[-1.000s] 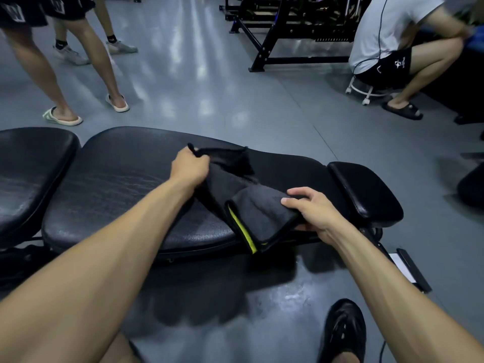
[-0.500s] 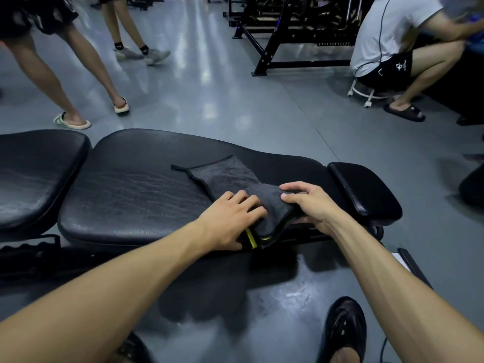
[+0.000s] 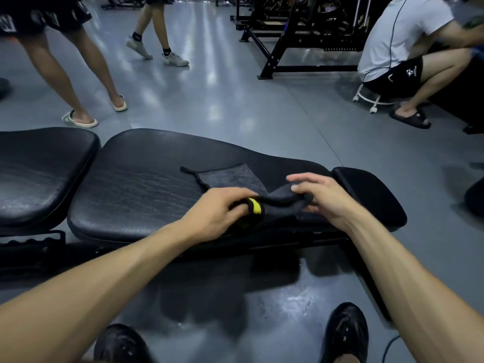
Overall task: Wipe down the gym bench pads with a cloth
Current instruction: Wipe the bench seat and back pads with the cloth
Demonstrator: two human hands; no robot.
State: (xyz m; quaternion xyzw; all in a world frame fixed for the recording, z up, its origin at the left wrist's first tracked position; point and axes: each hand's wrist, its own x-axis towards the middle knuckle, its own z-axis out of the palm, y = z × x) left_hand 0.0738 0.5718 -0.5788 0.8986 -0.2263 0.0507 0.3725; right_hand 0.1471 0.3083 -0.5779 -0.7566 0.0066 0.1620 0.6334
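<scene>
A: Where is the cloth (image 3: 230, 176) now?

B: On the long middle bench pad (image 3: 136, 187), toward its right end; the far half lies flat on the pad with a thin black tag trailing off its left corner; the near half is lifted and bunched between the two hands, a yellow strip showing at the fold.

A: And the hands?

B: The left hand (image 3: 222, 209) has its fingers curled round the near left end of the cloth, right at the yellow strip; the right hand (image 3: 320, 196) pinches the near right end, thumb under, fingers over the top; both are clamped on the fabric, close to each other.

A: What differs from half a second ago?

B: Then the left hand lay flat on top of the cloth, fingers spread, pressing it to the pad; now it has closed round the edge and raised it; the yellow strip, which hung down the pad's front edge, has turned up toward the camera; the right hand has kept its hold on the same end.

A: Round about?

B: A second pad (image 3: 39, 174) sits just left of the middle one with a narrow gap between; a small end pad (image 3: 366, 192) sits just right of it; two black shoes (image 3: 345, 334) show at the bottom on the grey floor (image 3: 235, 106); beyond the bench a person in slides (image 3: 78, 119) stands at the left, another in trainers (image 3: 174, 58) is farther back and has stepped rightward; a person in a white shirt (image 3: 400, 38) sits on a low stool at the right by a black rack (image 3: 301, 35).
</scene>
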